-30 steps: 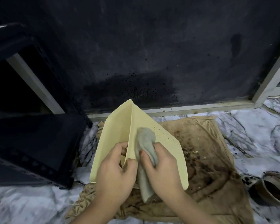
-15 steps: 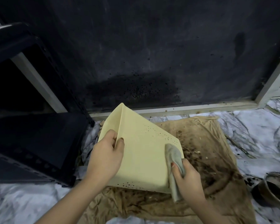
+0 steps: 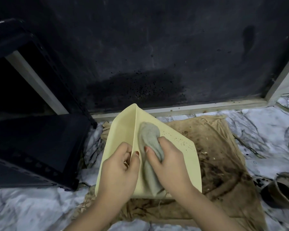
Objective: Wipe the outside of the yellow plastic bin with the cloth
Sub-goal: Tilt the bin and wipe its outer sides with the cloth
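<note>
we see left hand [image 3: 118, 170] pinching corner edge of yellow bin [image 3: 122, 130] | right hand [image 3: 168, 164] closed on grey cloth [image 3: 148, 137], pressed on bin's right face | bin on stained brown sheet [image 3: 223, 155]

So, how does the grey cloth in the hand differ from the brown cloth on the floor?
The grey cloth is bunched in the right hand and pressed against the yellow bin; the brown cloth lies spread flat on the marble floor, under the bin. The grey cloth looks fairly clean, the brown one heavily stained and far larger. Both are soft fabric.
</note>
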Available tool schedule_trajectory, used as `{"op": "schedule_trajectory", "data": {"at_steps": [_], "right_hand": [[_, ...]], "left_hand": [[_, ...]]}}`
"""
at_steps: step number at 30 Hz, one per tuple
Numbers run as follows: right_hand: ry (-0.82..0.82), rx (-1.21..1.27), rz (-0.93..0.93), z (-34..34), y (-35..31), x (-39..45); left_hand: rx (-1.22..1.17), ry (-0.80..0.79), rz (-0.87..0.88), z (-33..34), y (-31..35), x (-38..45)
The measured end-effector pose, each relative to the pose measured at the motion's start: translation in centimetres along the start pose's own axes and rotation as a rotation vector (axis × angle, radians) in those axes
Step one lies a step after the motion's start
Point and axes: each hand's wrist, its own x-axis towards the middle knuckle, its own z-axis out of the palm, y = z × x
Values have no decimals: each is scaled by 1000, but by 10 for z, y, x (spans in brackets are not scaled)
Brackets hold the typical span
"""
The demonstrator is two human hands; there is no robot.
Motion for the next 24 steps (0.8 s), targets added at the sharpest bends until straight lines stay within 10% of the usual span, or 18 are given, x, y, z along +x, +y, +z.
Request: {"op": "schedule_trajectory", "data": {"at_steps": [16,24], "right_hand": [[135,-59,543,-34,100,-37],[162,97,344,-5,40,-48]], "left_hand": [[-58,73,-137,-5,-17,6],[-74,77,-132,-3,-13,1]]}}
